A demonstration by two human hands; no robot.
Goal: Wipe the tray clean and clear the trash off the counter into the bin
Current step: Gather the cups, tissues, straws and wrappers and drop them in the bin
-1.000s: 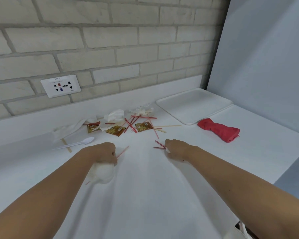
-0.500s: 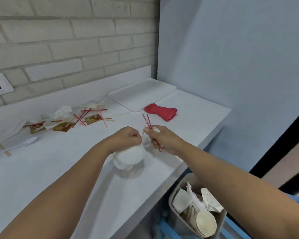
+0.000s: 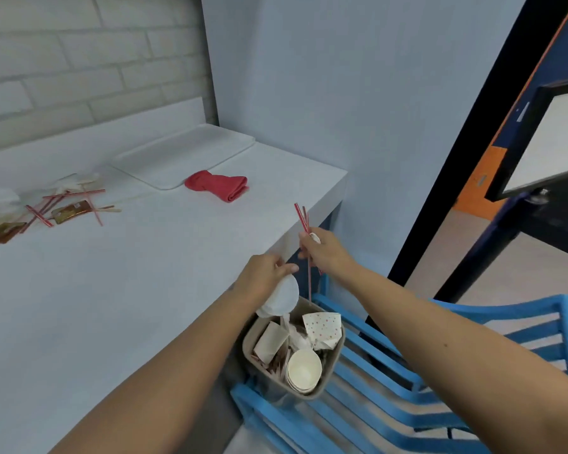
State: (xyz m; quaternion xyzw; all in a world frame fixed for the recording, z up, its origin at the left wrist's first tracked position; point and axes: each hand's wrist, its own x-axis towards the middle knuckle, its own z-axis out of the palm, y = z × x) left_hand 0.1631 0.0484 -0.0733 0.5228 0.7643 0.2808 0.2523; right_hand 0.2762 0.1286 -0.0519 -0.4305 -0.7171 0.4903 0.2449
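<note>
At the lower centre of the frame, the left hand (image 3: 263, 276) curls its grip round a white rounded wad of paper (image 3: 282, 298), which hangs just above the near rim of the beige plastic bin (image 3: 333, 363) – a bin already holding paper cups and a dotted napkin. Just to its right, the right hand (image 3: 325, 253) has its grip pinched on a few thin red-and-white striped straws (image 3: 301, 217) that stand nearly upright past the edge of the white tabletop (image 3: 128, 273). The flat white rectangular tray (image 3: 177, 158) lies at the tabletop's far corner, upper centre, with a folded red cloth (image 3: 217, 185) touching its near edge. At the left edge lie scattered straws, brown sachets (image 3: 69, 213) and crumpled tissue. The bin sits on a blue slatted chair (image 3: 407, 371) at lower right.
</note>
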